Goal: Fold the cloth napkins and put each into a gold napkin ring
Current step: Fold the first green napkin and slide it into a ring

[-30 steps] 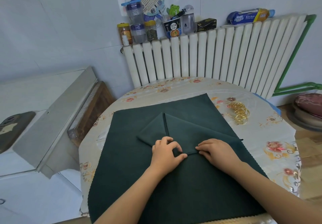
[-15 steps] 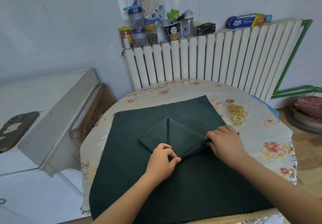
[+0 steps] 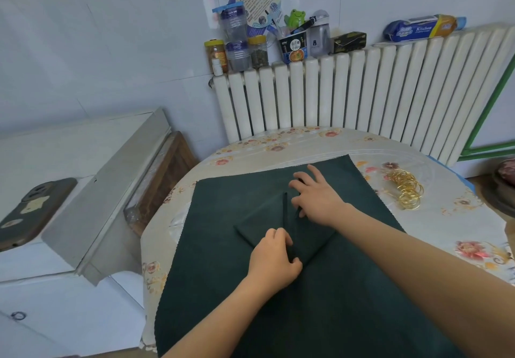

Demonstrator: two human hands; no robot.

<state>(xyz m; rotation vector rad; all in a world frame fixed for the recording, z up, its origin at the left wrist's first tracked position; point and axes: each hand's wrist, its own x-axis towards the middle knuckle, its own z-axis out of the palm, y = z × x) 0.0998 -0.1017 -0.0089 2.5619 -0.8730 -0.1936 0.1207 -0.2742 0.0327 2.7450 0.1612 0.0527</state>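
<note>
A dark green napkin [image 3: 259, 218], folded to a pointed shape, lies on top of a larger spread of dark green cloth [image 3: 223, 288] on the round table. My left hand [image 3: 274, 263] pinches the napkin's near tip with curled fingers. My right hand [image 3: 316, 194] lies flat on the napkin's right flap, fingers spread and pointing left, pressing it toward the centre crease. A pile of several gold napkin rings [image 3: 407, 192] sits on the table to the right of the cloth, apart from both hands.
The table wears a floral plastic cover [image 3: 459, 235]. A white radiator [image 3: 362, 90] stands behind it with jars, a cup and boxes on top. A metal-topped counter [image 3: 111, 190] and a phone [image 3: 30, 210] are at left.
My right hand has carried the napkin's right corner up and leftward over the middle and now presses it flat. My left hand has kept its hold on the near tip.
</note>
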